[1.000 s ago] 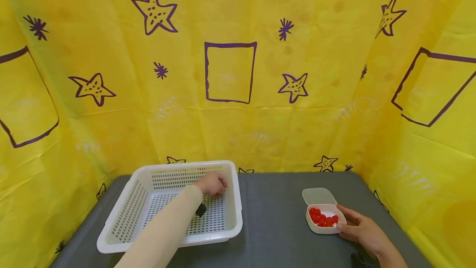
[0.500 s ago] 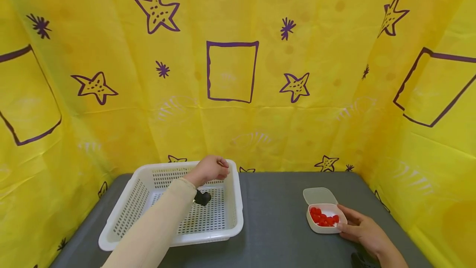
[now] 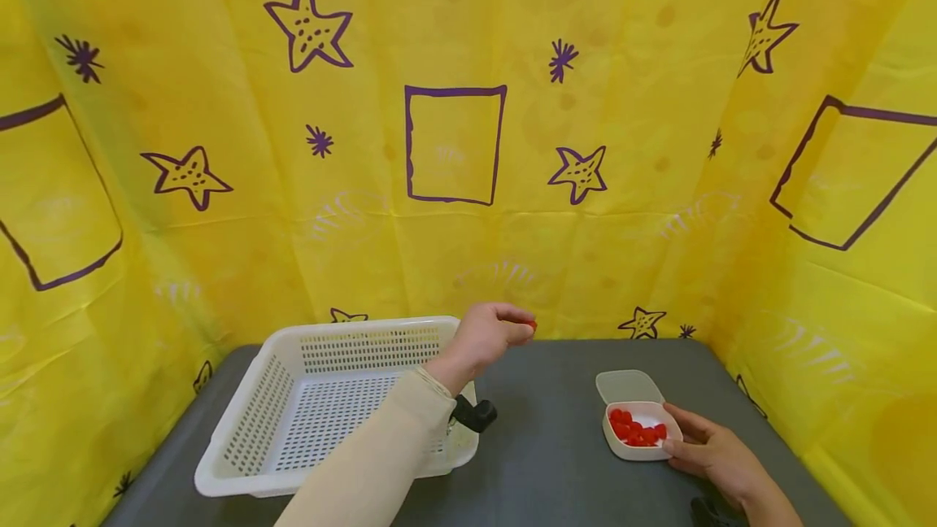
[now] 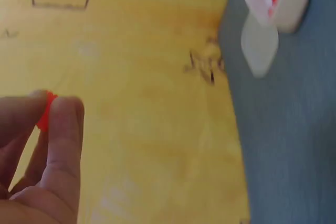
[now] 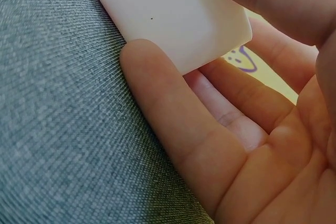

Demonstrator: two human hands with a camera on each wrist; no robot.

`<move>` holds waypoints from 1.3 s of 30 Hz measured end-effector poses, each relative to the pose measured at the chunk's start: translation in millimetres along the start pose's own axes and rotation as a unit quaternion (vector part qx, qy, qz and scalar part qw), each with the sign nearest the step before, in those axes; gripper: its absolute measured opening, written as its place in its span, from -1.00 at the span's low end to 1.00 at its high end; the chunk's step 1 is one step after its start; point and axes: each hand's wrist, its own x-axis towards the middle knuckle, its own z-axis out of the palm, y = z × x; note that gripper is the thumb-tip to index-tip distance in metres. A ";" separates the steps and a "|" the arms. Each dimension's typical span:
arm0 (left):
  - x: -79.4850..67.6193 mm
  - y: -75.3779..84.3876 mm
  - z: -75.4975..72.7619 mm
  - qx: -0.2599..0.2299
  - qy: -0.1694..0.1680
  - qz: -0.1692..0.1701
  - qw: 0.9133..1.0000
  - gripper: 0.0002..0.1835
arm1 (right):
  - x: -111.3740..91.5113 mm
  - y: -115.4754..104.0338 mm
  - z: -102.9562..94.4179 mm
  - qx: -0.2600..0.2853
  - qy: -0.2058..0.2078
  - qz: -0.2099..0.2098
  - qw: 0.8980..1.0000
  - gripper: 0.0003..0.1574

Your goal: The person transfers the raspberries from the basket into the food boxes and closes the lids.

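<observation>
Above the table, just past the basket's right side, my left hand [image 3: 485, 338] pinches a small red piece [image 4: 46, 114] between thumb and fingers. Its exact kind is too small and covered to tell. On the right stands a small white box [image 3: 635, 453], its translucent lid [image 3: 628, 387] folded back. Several red pieces [image 3: 622, 424] lie inside it. My right hand [image 3: 721, 458] grips the box's right side, thumb on the near side and fingers farther back. In the right wrist view, fingers rest against the white wall of the box.
A large white perforated basket [image 3: 212, 481] stands at the left of the grey table [image 3: 542, 446]. My left forearm crosses over its right part and hides some of it. Yellow cloth [image 3: 454, 267] with purple drawings hangs behind and at both sides.
My left hand has risen out of the basket and moved right past its rim, and the red piece now shows in its fingers. My right hand and the box have stayed put.
</observation>
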 end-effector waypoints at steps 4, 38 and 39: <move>-3.7 -0.3 33.4 -0.002 0.005 0.007 1.000 -0.85 | 0.5 1.8 -0.2 0.000 -0.005 -0.004 1.000 0.04; -10.1 -104.7 179.2 0.023 0.101 -0.027 0.994 -0.88 | -1.5 0.5 -0.5 0.010 -0.019 -0.021 1.000 -0.02; -10.5 -104.4 178.8 0.023 0.100 -0.028 0.994 -0.88 | -1.5 0.5 -0.5 0.012 -0.019 -0.021 1.000 -0.02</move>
